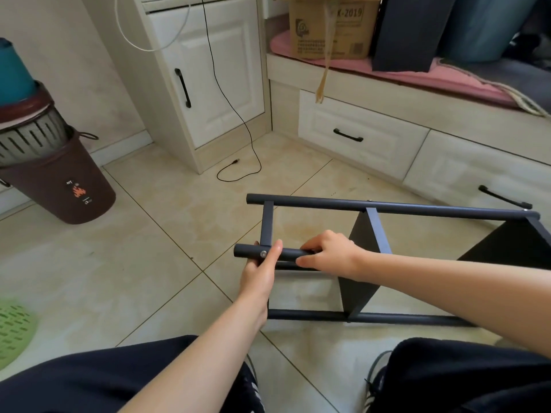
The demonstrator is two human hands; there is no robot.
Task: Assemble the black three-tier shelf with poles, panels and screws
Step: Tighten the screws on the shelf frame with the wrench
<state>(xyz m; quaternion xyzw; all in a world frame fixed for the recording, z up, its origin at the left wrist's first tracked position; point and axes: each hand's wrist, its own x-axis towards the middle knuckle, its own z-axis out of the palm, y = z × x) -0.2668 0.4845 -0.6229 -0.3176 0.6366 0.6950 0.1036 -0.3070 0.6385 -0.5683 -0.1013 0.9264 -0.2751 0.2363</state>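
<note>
Beige tile floor (167,263) spreads under everything, and I sit on it with my dark-trousered knees at the bottom edge. White cabinet (208,70) stands in the far corner, joined to a low white bench with drawers (357,141) running along the right; a cardboard box (334,28) sits on the pink mat on top. A brown bin (59,186) stands at the left by the wall with a grey basket nested in it. A thin black cable (235,114) hangs down the cabinet door and curls on the tiles.

The black shelf (387,257) lies on its side on the floor just ahead of me, right of centre. Its far pole (387,206) runs level across the top, another pole (372,317) rests on the tiles nearest me, and two dark panels (362,263) stand upright between them, one at the middle and one at the right end. A short crossbar (267,223) joins the far pole to the near upper pole (247,251) at the left end.

My right hand (328,254) wraps round that near upper pole, fingers curled over the top and thumb beneath. My left hand (262,269) grips the same pole's left end from below, thumb lying along it just beside a small silver screw (263,253) set in the pole's side. The two hands are almost touching.
</note>
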